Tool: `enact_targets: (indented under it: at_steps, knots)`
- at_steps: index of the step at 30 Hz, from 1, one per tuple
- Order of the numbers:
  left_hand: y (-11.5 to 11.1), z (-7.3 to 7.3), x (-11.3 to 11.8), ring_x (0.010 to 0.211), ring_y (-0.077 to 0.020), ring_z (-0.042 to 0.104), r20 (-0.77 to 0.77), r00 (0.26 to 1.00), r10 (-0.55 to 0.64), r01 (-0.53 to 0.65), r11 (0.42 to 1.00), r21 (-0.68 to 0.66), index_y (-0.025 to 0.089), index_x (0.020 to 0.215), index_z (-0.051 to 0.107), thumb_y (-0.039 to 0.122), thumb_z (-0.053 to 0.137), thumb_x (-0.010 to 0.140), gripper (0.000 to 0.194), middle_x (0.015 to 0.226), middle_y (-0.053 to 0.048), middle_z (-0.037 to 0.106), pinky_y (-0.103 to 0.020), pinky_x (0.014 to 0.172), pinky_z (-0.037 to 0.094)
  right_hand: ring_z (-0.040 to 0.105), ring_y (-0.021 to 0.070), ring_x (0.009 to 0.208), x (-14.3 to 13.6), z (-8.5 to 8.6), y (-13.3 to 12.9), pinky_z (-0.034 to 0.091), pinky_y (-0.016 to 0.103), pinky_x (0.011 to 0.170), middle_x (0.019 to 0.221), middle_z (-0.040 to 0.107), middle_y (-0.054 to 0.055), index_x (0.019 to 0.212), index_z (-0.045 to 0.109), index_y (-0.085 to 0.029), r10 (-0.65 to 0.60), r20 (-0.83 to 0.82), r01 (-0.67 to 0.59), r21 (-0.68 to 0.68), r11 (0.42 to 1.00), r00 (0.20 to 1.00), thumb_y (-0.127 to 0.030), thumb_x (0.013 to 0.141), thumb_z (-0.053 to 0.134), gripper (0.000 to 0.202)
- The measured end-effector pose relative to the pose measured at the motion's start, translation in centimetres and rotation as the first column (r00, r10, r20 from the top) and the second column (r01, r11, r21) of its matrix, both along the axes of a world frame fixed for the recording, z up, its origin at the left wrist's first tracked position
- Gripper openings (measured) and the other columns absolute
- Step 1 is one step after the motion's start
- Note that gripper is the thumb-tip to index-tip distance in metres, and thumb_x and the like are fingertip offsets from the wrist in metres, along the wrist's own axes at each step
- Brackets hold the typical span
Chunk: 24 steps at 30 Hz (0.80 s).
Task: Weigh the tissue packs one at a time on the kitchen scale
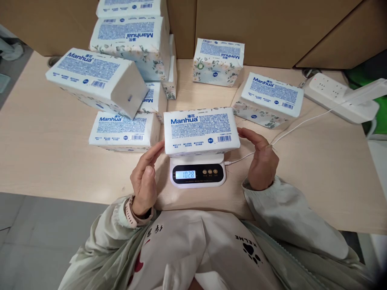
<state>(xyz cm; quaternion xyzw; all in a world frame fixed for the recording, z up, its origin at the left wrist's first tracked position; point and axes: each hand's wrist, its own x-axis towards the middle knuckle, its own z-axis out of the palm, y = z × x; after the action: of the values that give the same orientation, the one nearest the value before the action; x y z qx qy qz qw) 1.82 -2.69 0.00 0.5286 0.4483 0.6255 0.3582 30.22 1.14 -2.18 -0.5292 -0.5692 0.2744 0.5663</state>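
A white tissue pack [202,131] with blue print lies on a small white digital scale [198,175], whose lit display shows digits that look like 1028. My left hand [146,179] is at the pack's left end, fingers stretched toward it, with nothing in the palm. On the other side my right hand [261,159] has its fingers extended beside the pack's right end and holds nothing. Whether the fingertips touch the pack is hard to tell. A white cable runs from the scale's right side past my right hand.
Several similar packs [130,36] are stacked at the back left, one tilted pack [96,78] among them. Two more packs [218,62] [269,98] stand at the back right, near a white power strip [335,94]. Brown cardboard [242,24] borders the table's back.
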Motion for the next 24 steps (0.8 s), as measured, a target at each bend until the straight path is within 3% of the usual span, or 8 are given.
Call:
enact_targets:
  at_steps: [4,8,13,18,21,24]
  knots:
    - [0.0,-0.2,-0.3,0.134,-0.0277,0.075,-0.052,0.999,0.010,-0.009,0.999,0.034,0.027,0.142,0.078,0.042,0.065,0.108,0.040,0.142,-0.009,0.078,-0.043,0.119,0.062,0.072,0.0316,0.130,0.1,0.4,-0.2,0.050,0.059,0.120,0.135,0.080,0.005,0.136,0.078,-0.033,0.008,0.016,-0.009,0.021,1.000,1.000,-0.058,0.114,0.033,0.056]
    - [-0.4,0.0,-0.6,0.133,-0.0260,0.076,-0.134,0.990,0.040,-0.038,0.999,0.021,0.028,0.145,0.076,0.034,0.068,0.106,0.040,0.143,-0.008,0.078,-0.036,0.117,0.063,0.073,0.0313,0.128,0.2,1.0,-0.5,0.057,0.053,0.112,0.134,0.080,0.007,0.137,0.077,-0.030,0.022,0.056,-0.023,0.020,1.000,0.998,-0.051,0.113,0.044,0.046]
    - [-0.2,0.7,-0.4,0.137,-0.0278,0.075,-0.093,0.995,-0.041,0.029,0.992,-0.122,0.032,0.147,0.074,0.033,0.074,0.103,0.044,0.145,-0.007,0.077,-0.038,0.115,0.065,0.069,0.0309,0.137,-0.9,2.2,-0.1,0.058,0.053,0.115,0.148,0.075,0.007,0.154,0.064,-0.034,0.210,0.134,-0.213,0.008,0.977,0.968,-0.045,0.113,0.051,0.045]
    - [1.6,4.4,1.1,0.146,-0.0316,0.068,-0.053,0.980,-0.192,0.180,0.967,-0.179,0.031,0.151,0.071,0.033,0.075,0.102,0.049,0.155,-0.008,0.070,-0.051,0.122,0.061,0.060,0.0333,0.147,-1.3,4.6,0.0,0.054,0.060,0.123,0.161,0.064,0.008,0.171,0.042,-0.037,0.306,0.189,-0.305,-0.039,0.952,0.933,-0.051,0.112,0.051,0.061]
    - [4.4,7.0,2.5,0.148,-0.0347,0.065,-0.047,0.961,-0.273,0.266,0.956,-0.124,0.029,0.145,0.074,0.035,0.078,0.099,0.047,0.155,-0.008,0.070,-0.056,0.126,0.057,0.056,0.0349,0.152,-1.0,6.3,1.6,0.051,0.063,0.126,0.162,0.062,0.010,0.169,0.044,-0.034,0.255,0.181,-0.259,-0.004,0.966,0.950,-0.059,0.110,0.052,0.065]
    - [8.3,9.4,4.1,0.145,-0.0345,0.067,-0.047,0.952,-0.302,0.301,0.953,-0.023,0.025,0.129,0.079,0.020,0.078,0.096,0.033,0.144,-0.006,0.076,-0.054,0.128,0.054,0.055,0.0332,0.155,-0.5,7.7,5.6,0.048,0.061,0.129,0.159,0.065,0.004,0.160,0.054,-0.036,0.206,0.173,-0.221,0.074,0.972,0.963,-0.061,0.110,0.054,0.057]
